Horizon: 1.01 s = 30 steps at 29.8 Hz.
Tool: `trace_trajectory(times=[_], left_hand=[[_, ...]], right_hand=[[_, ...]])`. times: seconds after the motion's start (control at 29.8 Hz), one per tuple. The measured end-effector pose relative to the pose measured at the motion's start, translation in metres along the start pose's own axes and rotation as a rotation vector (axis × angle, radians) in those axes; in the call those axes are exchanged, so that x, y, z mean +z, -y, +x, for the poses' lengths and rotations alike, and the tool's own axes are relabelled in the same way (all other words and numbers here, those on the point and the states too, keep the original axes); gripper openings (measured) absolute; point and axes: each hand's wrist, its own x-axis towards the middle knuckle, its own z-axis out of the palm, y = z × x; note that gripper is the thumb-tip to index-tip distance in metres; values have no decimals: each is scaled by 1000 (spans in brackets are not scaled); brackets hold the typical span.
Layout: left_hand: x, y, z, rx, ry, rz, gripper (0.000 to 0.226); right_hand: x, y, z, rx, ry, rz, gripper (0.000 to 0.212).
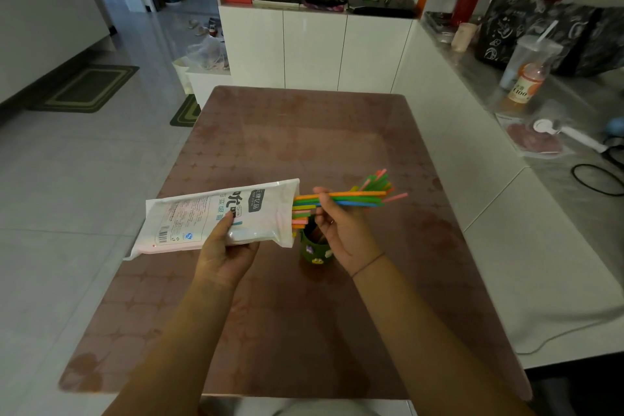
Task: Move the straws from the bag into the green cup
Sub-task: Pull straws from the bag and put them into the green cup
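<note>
The straws point(351, 196) lay almost level in the air, their long axis running left to right, the free ends fanned out to the right and slightly away from the person, the other ends at or just inside the mouth of the bag point(216, 218). They were orange, green, blue, pink and yellow. A few shorter-looking ends showed at the bag's opening, below the main bundle.

Nearest the camera, both forearms reached forward over the table point(304, 331). The right hand point(341, 230) was turned palm-left, wrist bent up, with a thin band round the wrist. Its fingers point(326, 201) were curled round the bundle near its left part, thumb on the near side, so the straws passed through the grip and stuck out well to the right of the fingertips. The left hand point(224, 248) held the bag from beneath, palm up, thumb pressed on the printed face, the other fingers hidden under it. The bag also lay lengthwise left to right, its open end facing the right hand.

Just below the right hand's fingers, between the two hands, stood the green cup point(314, 246), upright on the table, partly hidden by the bag's corner and the palm. Something dark showed inside it; what it was could not be told.
</note>
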Motion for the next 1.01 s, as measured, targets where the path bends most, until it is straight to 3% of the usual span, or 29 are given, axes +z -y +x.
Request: trace_trajectory(times=[0.13, 0.44, 0.57, 0.77, 1.01], left_hand=[[-7, -11, 1, 34, -16, -16, 53], [-20, -39, 13, 89, -74, -40, 50], [-23, -41, 14, 92, -81, -61, 52], [-19, -30, 14, 61, -53, -62, 52], [-20, -29, 13, 46, -27, -60, 55]], right_hand=[[-7, 20, 2, -188, -102, -153, 11], [-34, 75, 2, -349, -197, -271, 15], [-45, 92, 1, -439, -269, -466, 17], [-39, 73, 17, -489, -278, -905, 22], [-30, 37, 35, -412, -223, -1167, 29]])
